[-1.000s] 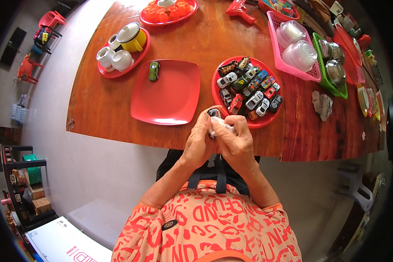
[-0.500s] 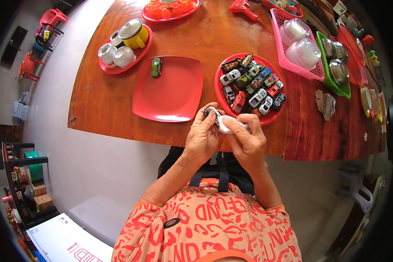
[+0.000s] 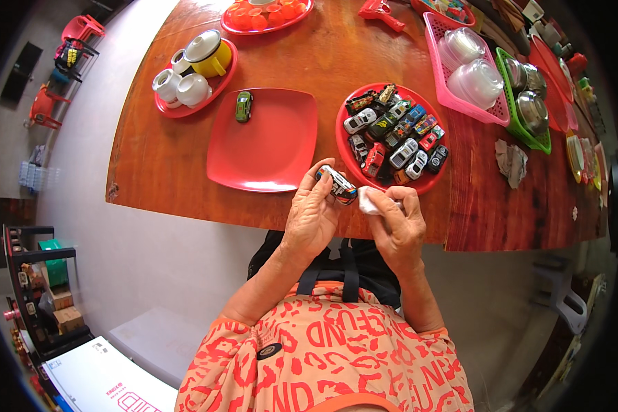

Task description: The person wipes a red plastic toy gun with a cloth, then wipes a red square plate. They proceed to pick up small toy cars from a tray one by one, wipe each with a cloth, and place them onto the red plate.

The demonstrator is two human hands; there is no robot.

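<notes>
Pinched between thumb and fingers of my left hand [image 3: 312, 214] is a toy car [image 3: 337, 186], white and black with orange touches, held over the table's front edge. My right hand [image 3: 399, 230] grips a wadded white cloth or tissue [image 3: 372, 201], which sits just right of the car. Beyond my hands, a round red plate [image 3: 345, 147] bears several toy cars packed close together. To its left lies a square red plate [image 3: 261, 147], with one green toy car [image 3: 244, 106] near its upper left corner.
A red tray [image 3: 216, 88] with white cups and a yellow mug [image 3: 216, 60] stands at the far left. Orange cups fill another red tray [image 3: 288, 23]. On the right are a pink basket [image 3: 460, 103], a green basket [image 3: 539, 143] and crumpled paper [image 3: 511, 163].
The cloth in my right hand has drawn back to the right, off the toy car. More of the car's side now shows in my left hand.
</notes>
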